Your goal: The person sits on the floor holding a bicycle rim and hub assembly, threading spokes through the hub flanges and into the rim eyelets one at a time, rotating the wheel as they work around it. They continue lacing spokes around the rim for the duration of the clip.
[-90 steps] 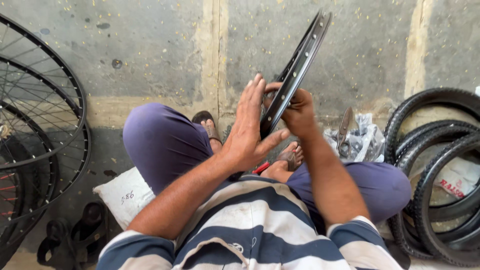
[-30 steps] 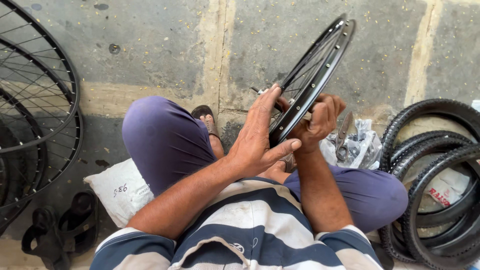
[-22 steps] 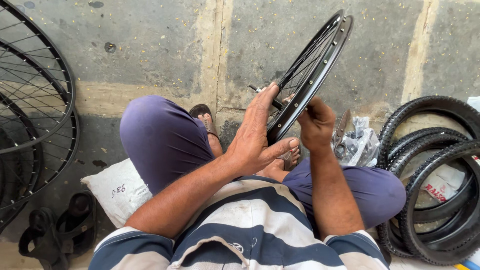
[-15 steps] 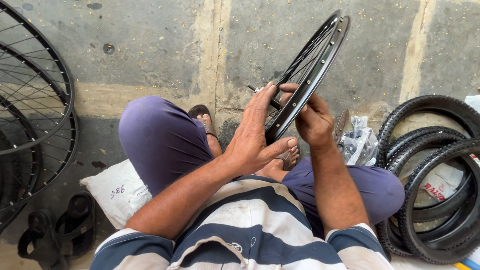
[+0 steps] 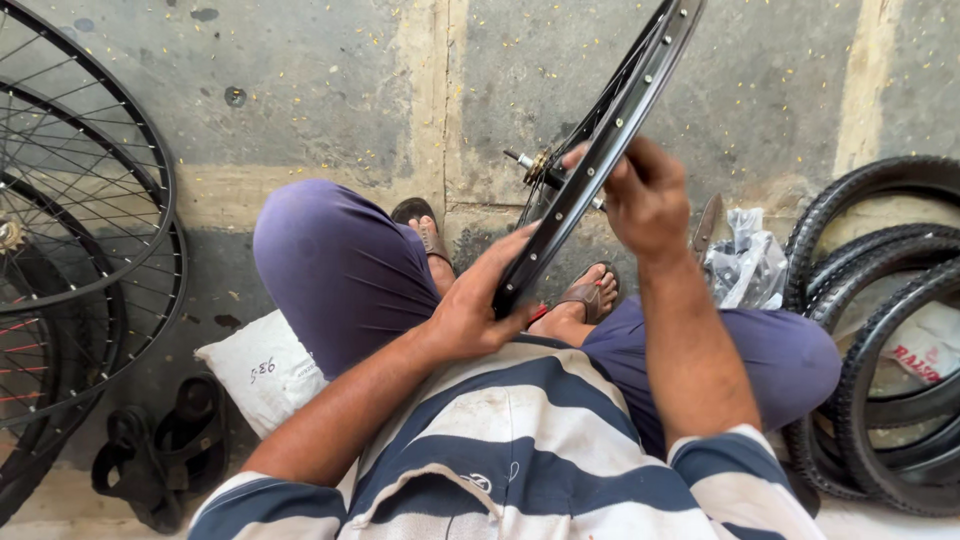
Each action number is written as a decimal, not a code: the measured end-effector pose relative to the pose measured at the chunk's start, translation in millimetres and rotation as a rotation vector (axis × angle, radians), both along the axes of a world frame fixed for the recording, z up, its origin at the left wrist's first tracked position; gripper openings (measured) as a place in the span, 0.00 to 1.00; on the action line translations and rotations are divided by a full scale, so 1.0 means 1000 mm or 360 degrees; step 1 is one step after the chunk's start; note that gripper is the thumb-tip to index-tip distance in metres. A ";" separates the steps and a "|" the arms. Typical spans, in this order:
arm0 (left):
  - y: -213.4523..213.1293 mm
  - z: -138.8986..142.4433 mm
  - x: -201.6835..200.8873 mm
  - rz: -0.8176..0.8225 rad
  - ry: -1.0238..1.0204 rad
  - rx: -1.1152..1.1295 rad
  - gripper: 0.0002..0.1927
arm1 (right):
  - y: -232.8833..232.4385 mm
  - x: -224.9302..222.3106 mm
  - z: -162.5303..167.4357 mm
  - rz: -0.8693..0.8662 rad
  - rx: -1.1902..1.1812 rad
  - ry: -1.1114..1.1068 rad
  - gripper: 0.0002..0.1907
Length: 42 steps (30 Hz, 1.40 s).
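L hand [image 5: 478, 312] grip pinching black wheel rim [image 5: 600, 150] at its low end; R hand [image 5: 645, 195] fingers curled near hub axle [image 5: 530, 165], grip unclear. Tyres [image 5: 880, 330] at right.

rim [image 5: 600, 150]: glossy black metal | tyres [image 5: 880, 300]: matt knobbly rubber | floor [image 5: 300, 90]: rough concrete (speckled)

white sack [image 5: 262, 370] by left thigh, crumpled clear bag [image 5: 745, 265] right

Left hand [image 5: 478, 312] gripping low, right hand [image 5: 645, 198] raised (fingers curled)
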<state>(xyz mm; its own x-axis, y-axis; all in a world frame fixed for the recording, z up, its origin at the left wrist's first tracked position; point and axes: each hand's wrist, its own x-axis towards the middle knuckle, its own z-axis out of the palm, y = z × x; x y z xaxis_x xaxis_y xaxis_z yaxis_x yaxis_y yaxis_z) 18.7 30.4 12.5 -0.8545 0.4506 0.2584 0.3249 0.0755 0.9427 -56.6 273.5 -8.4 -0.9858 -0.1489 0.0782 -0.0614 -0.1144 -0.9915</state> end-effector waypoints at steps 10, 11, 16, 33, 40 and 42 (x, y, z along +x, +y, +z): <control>0.028 0.043 -0.049 -0.0016 -0.0400 -0.0382 0.49 | 0.000 0.033 -0.034 -0.0594 -0.0299 0.0217 0.10; 0.030 0.045 -0.049 0.0010 -0.0030 -0.0210 0.50 | -0.004 0.040 -0.034 -0.0482 -0.0293 0.0133 0.11; 0.031 0.032 -0.039 0.0025 -0.0187 -0.0210 0.52 | -0.015 0.038 -0.019 -0.0289 -0.0658 -0.0127 0.11; 0.061 -0.059 -0.069 -0.0463 -0.1177 0.0877 0.26 | -0.017 0.046 0.052 -0.0399 0.0693 0.0062 0.19; 0.070 -0.068 -0.079 -0.0556 -0.1451 0.0973 0.23 | -0.007 0.025 0.063 -0.0133 0.1078 0.0611 0.20; 0.064 -0.072 -0.076 -0.0561 -0.1455 0.1059 0.23 | -0.023 0.027 0.055 -0.0430 0.1202 0.0588 0.16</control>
<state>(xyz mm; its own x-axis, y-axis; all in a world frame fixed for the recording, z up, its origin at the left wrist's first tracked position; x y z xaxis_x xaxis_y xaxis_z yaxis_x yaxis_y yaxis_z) -57.6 93.9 -59.2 -0.6995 0.7059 -0.1113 -0.5854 -0.4768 0.6557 -29.9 251.0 46.7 -0.9258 -0.0550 0.3739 -0.3231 0.6283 -0.7077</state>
